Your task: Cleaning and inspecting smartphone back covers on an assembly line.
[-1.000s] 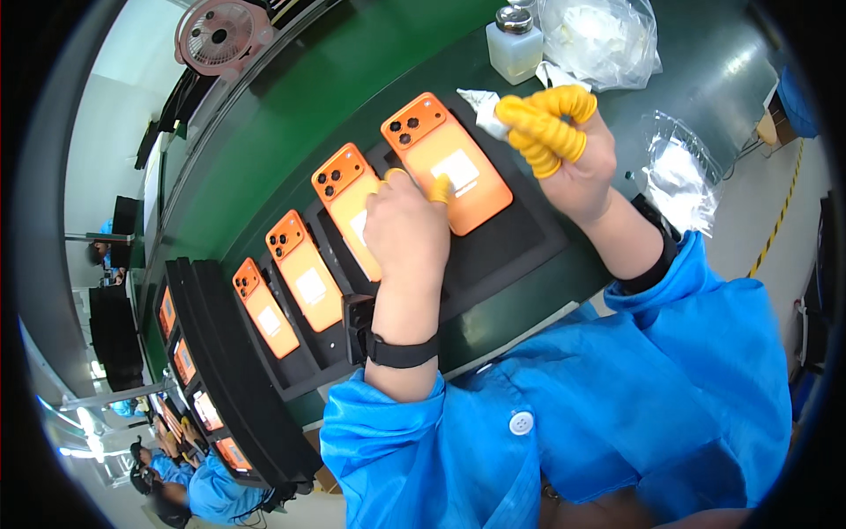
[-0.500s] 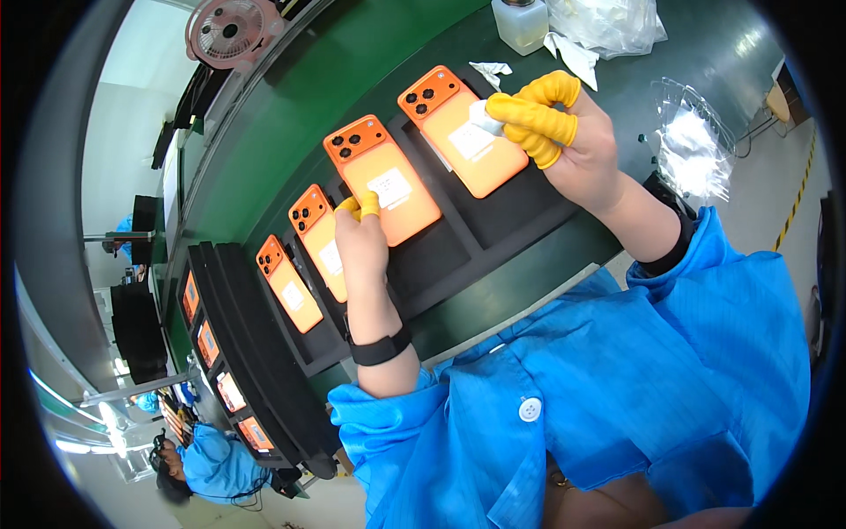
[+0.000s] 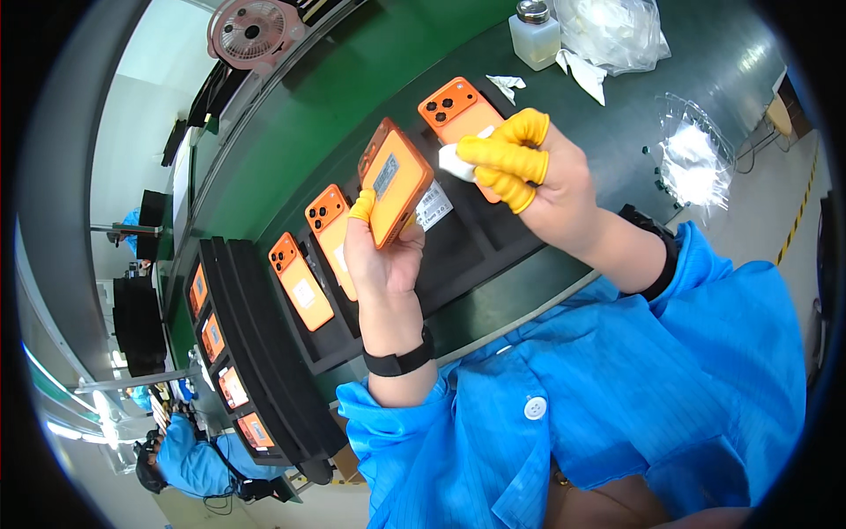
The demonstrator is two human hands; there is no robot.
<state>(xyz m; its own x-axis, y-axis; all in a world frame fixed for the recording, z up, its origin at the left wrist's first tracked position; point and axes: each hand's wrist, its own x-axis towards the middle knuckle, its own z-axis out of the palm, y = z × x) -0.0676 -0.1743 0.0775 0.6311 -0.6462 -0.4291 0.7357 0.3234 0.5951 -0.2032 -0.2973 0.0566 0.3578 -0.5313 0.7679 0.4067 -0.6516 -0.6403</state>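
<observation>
My left hand, with yellow finger cots, is closed on an orange smartphone. It holds the phone tilted above a black foam tray, and a label shows on the phone's back. Under the phone, a white printed label lies in the tray. To the right my right hand, also in yellow finger cots, pinches a small folded white wipe. Behind it lies another orange phone, partly covered by the hand. Two more orange phones, one nearer and one at the end, rest in the tray to the left.
Left of the tray stands a stack of black trays with more phones in it. At the back are a pump bottle, a clear plastic bag and crumpled wipes. A pink fan and another person are farther left.
My left hand has lifted a phone out of the tray and tilted it, uncovering the label beneath. My right hand has moved left and slightly down with the wipe.
</observation>
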